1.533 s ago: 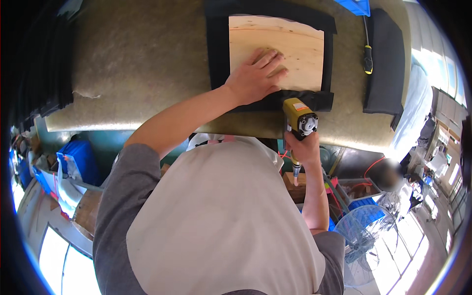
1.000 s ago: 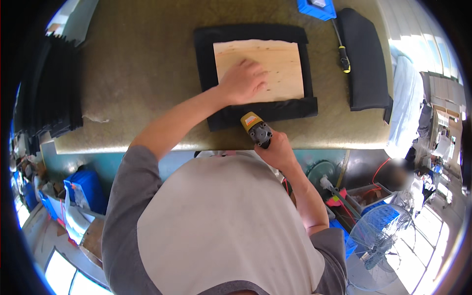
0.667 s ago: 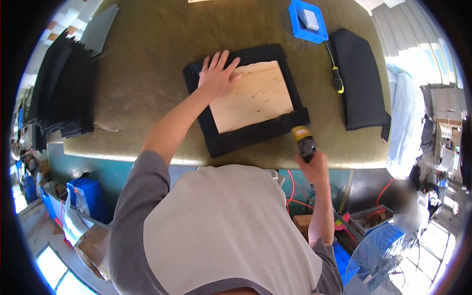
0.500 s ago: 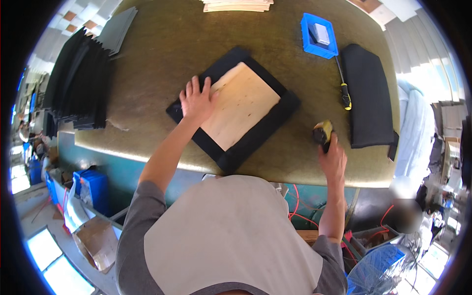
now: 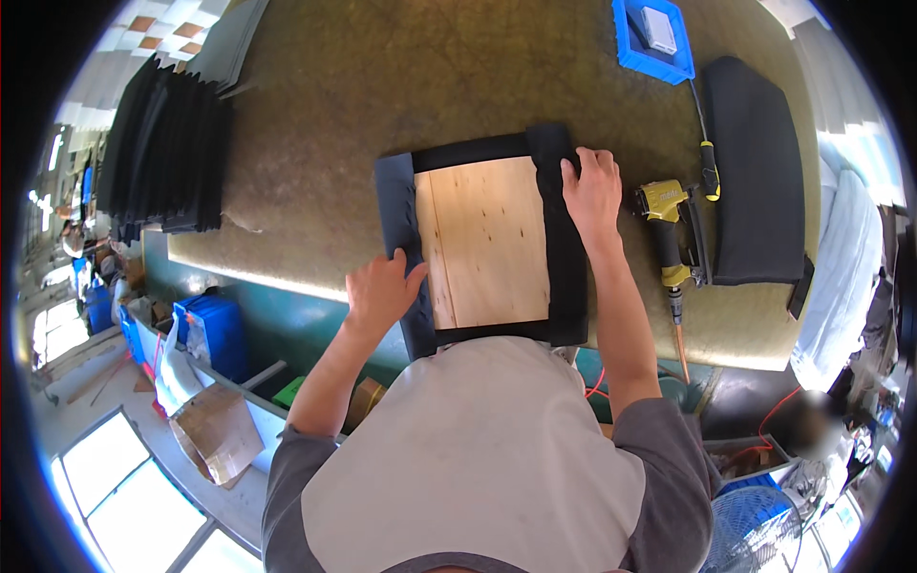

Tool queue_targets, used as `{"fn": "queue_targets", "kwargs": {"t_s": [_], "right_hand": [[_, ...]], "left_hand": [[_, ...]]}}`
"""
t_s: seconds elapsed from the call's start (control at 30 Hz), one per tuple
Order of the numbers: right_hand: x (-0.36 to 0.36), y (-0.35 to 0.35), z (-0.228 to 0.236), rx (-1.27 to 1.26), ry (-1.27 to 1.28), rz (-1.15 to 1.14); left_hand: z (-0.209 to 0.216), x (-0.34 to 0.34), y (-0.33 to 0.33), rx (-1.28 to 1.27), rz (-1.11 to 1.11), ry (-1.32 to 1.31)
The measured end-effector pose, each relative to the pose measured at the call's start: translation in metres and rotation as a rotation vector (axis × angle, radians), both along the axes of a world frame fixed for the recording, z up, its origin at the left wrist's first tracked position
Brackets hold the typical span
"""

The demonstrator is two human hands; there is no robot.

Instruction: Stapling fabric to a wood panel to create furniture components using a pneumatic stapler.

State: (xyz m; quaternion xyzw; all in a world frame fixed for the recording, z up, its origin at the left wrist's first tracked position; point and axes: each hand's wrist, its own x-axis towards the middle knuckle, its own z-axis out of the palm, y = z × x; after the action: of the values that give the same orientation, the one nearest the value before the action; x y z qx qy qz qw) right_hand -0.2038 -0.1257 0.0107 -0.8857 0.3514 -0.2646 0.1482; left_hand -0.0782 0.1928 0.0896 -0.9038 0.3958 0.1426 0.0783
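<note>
A pale wooden board (image 5: 485,244) lies on the workbench, framed by black fabric (image 5: 564,286) folded up over its edges. My left hand (image 5: 380,291) presses the fabric down on the board's left side. The board's upper right corner is under my right hand (image 5: 592,191), fingers flat on the black fabric. A yellow pneumatic staple gun (image 5: 669,227) lies on the bench just right of my right hand, held by neither hand, its air hose running toward the bench's near edge.
A black seat cushion (image 5: 755,172) lies to the right, a screwdriver (image 5: 708,167) beside it. A blue tray (image 5: 651,38) sits at the far edge. A stack of black sheets (image 5: 167,143) fills the left. Blue bins (image 5: 215,329) stand below the bench.
My right hand set the staple gun down on the bench and moved onto the board's right corner. The board was turned square to me, and my left hand shifted to its left edge.
</note>
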Motion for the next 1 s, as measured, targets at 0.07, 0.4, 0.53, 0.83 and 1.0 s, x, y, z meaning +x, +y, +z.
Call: {"fn": "queue_targets", "kwargs": {"t_s": [0.07,0.4,0.53,0.83,1.0], "right_hand": [[0.013,-0.004,-0.003,0.047,0.016,0.003],[0.014,-0.006,0.011,0.275,-0.313,0.086],[0.008,-0.007,0.023,0.215,-0.431,0.059],[0.000,-0.005,0.007,0.384,-0.366,-0.030],[-0.014,0.017,0.010,0.038,-0.032,0.042]], "left_hand": [[0.006,0.018,-0.016,-0.013,-0.073,0.017],[-0.045,0.089,-0.201,-0.697,-0.395,0.360],[-0.031,0.097,-0.256,-0.331,-0.391,1.039],[-0.061,0.070,-0.281,-0.332,-0.262,1.016],[-0.060,0.045,-0.269,-0.577,-0.369,0.765]]}}
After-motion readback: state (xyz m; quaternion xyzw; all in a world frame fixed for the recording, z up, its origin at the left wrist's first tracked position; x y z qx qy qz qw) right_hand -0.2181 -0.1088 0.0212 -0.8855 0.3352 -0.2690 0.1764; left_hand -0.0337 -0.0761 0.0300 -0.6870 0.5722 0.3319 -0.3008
